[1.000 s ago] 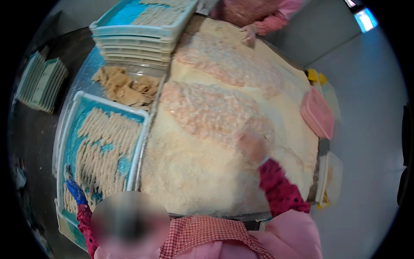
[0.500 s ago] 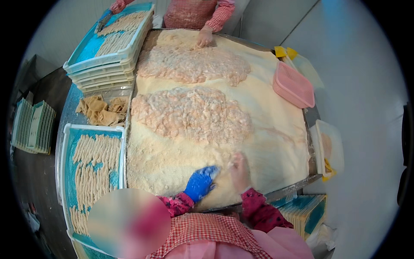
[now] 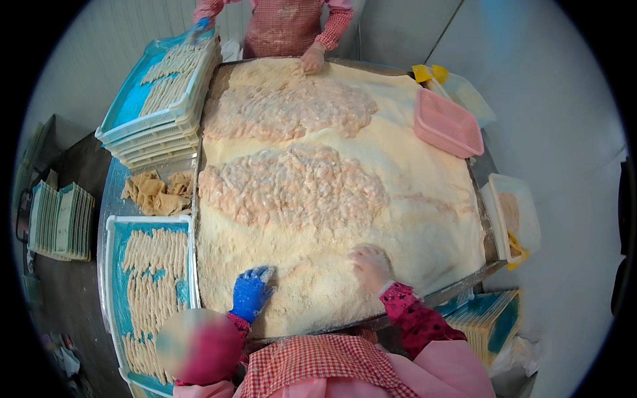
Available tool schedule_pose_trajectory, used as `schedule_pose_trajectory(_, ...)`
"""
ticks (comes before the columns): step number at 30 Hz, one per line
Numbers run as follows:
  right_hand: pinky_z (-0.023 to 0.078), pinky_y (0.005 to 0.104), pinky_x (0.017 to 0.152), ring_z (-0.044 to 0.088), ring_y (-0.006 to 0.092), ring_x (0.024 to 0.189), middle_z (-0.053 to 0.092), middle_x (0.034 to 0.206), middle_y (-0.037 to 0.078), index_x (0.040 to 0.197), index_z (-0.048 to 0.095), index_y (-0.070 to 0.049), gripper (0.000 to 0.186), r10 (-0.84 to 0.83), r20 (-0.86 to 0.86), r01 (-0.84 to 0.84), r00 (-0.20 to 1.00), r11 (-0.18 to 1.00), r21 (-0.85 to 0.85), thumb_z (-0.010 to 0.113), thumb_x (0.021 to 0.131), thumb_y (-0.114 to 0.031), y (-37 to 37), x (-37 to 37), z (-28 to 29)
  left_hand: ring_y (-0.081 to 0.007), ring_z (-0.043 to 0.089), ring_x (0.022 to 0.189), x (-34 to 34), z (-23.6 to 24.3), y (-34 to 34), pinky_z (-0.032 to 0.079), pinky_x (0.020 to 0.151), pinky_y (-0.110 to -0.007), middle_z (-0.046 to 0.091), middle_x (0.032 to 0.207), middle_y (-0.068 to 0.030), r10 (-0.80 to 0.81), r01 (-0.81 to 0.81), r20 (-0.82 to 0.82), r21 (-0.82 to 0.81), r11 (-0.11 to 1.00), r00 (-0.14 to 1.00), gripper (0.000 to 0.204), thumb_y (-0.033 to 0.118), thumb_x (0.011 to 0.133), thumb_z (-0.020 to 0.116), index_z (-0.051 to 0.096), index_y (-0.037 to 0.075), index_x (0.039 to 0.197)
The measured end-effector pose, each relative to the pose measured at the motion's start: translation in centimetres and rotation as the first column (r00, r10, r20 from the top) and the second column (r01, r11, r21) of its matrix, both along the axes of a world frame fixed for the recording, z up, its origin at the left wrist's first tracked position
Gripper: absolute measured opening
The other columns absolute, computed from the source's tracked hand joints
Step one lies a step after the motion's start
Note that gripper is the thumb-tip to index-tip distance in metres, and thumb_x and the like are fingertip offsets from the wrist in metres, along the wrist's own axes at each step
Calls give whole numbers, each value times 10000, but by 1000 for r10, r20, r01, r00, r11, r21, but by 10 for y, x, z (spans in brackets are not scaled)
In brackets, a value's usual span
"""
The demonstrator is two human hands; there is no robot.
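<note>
A broad bed of pale breadcrumbs (image 3: 279, 265) covers the work table. A large heap of raw pinkish meat strips (image 3: 292, 186) lies on it, beyond my hands. My left hand (image 3: 251, 293), in a blue glove with crumbs on the fingertips, is over the crumbs near the table's left front; its fingers are apart and nothing shows in them. To the right, my right hand (image 3: 371, 267), in a thin clear glove, rests on the crumbs with fingers outstretched. Left of the table, a white tray (image 3: 192, 245) with a blue lining holds rows of coated strips (image 3: 154, 292).
Across the table, a co-worker's hand (image 3: 313, 60) touches crumbs by a second meat heap (image 3: 285, 109). Stacked trays (image 3: 159, 126) and a brown cloth (image 3: 156, 192) stand at left. A pink basket (image 3: 448, 124) and a clear tub (image 3: 514, 215) are at right.
My left hand has moved left, toward the tray, and my right hand slightly right, so they are farther apart. The co-worker's blue-gloved hand has shifted along the far tray. The view has tilted.
</note>
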State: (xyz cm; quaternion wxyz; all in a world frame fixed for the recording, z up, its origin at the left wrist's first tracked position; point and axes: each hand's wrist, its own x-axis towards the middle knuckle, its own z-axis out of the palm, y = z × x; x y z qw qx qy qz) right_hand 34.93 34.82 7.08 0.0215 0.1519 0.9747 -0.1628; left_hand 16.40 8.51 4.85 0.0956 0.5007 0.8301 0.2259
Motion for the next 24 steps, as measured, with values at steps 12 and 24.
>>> schedule_pose_trajectory(12,135,488,1057,319,312,1249,416,1305,131,1276,424,-122,479,-112,-459,28,881,982,-186,379,882,-392,-87,-81,6,-195,508,1068,65,20,52,392,941,-343,533,1172,-77,-400,-681,893,165,714,-203,366,314,924,429,467,112,1227)
schedule_pose_trajectory(24,413,453,808,533,341,929,569,963,190,1066,531,-46,359,-305,-387,281,870,952,-118,581,734,-171,-12,-141,15,-182,511,995,31,-48,24,422,862,-315,526,1140,-94,-765,-833,510,156,531,-392,443,361,934,372,392,100,1291)
